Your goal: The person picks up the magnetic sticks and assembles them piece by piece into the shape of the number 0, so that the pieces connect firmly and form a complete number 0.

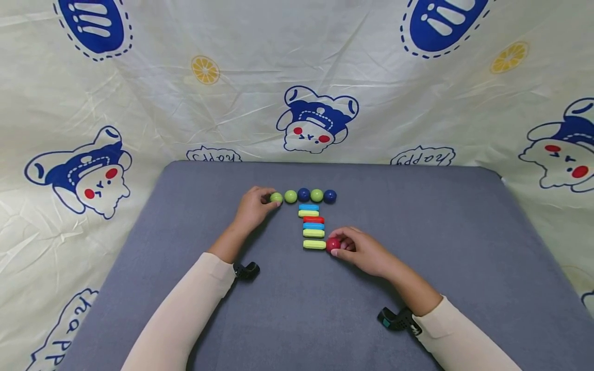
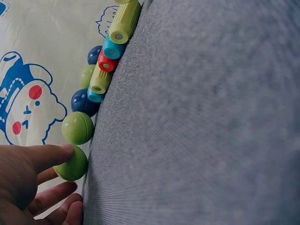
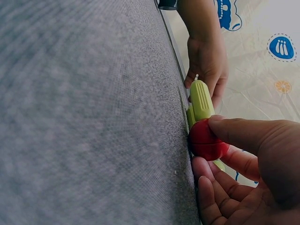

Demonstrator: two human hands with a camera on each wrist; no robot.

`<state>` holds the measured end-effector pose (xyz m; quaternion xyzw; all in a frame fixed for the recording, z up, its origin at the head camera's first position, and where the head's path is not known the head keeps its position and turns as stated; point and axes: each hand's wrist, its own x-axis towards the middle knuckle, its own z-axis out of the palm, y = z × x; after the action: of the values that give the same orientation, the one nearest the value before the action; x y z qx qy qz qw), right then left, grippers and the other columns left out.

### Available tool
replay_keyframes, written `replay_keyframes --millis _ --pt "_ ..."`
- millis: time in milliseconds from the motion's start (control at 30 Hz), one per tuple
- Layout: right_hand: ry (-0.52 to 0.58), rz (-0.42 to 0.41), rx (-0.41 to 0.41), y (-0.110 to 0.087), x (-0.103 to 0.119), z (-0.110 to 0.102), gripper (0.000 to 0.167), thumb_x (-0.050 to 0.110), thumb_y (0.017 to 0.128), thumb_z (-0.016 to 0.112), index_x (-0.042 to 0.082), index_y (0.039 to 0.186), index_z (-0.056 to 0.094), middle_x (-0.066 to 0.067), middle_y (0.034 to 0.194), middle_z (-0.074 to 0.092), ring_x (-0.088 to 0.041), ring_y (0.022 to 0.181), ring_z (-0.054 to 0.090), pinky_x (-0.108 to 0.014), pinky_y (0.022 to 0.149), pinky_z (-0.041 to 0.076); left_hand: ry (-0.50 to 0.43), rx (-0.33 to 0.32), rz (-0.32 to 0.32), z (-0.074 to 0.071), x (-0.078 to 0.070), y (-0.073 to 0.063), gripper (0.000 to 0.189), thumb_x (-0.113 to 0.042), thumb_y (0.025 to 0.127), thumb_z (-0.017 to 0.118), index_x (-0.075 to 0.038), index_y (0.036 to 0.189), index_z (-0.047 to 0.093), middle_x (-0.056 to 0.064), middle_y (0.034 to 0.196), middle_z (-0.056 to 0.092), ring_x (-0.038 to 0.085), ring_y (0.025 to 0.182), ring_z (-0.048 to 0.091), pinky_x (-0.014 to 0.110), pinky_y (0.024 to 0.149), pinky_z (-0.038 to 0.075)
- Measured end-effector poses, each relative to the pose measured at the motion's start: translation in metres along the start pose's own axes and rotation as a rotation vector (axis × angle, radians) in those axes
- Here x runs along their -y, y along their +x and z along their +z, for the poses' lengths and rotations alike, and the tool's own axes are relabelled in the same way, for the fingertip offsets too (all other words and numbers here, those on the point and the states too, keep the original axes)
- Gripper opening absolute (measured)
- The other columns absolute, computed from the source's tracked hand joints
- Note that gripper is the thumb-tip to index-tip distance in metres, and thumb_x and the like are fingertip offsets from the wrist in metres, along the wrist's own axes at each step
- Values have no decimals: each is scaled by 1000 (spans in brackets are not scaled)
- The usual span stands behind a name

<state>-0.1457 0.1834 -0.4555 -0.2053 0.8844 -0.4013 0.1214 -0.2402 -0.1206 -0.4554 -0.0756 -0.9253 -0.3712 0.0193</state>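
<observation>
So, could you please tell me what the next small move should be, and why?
I would probably have the right hand gently let go of the red ball: its fingers pinch the ball, which appears to touch the right end of the lowest yellow stick, so releasing it might show whether the ball stays there unaided.

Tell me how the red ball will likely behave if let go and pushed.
The red ball will probably roll readily, since it looks round. It seems stiff: no dent shows where the right hand pinches it. Its glossy highlight suggests a smooth surface, perhaps slightly slippery.
</observation>
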Motion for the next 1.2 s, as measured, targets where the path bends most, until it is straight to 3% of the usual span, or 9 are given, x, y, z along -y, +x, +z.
replay_keyframes --millis 433,800,1200 --pt "6 -5 1 1 0 0 30 22 97 70 10 124 64 -10 114 62 -14 95 58 -26 82 50 17 23 -1 -3 1 -12 35 -20 89 79 -5 120 73 14 113 69 27 101 65 42 90 52" --pt "-4 0 -12 0 0 -1 30 22 96 71 12 123 64 -8 113 62 -14 95 59 -25 82 50 -24 57 -32 -3 -2 -22 34 -21 89 79 -8 120 74 13 114 69 26 102 66 41 90 53" --pt "-4 -2 -2 0 2 0 30 23 97 70 10 123 64 -8 113 62 -14 95 59 -25 82 50 -46 136 -58 -4 -5 -38 32 -21 90 78 -10 119 74 10 115 69 23 101 64 39 87 53"
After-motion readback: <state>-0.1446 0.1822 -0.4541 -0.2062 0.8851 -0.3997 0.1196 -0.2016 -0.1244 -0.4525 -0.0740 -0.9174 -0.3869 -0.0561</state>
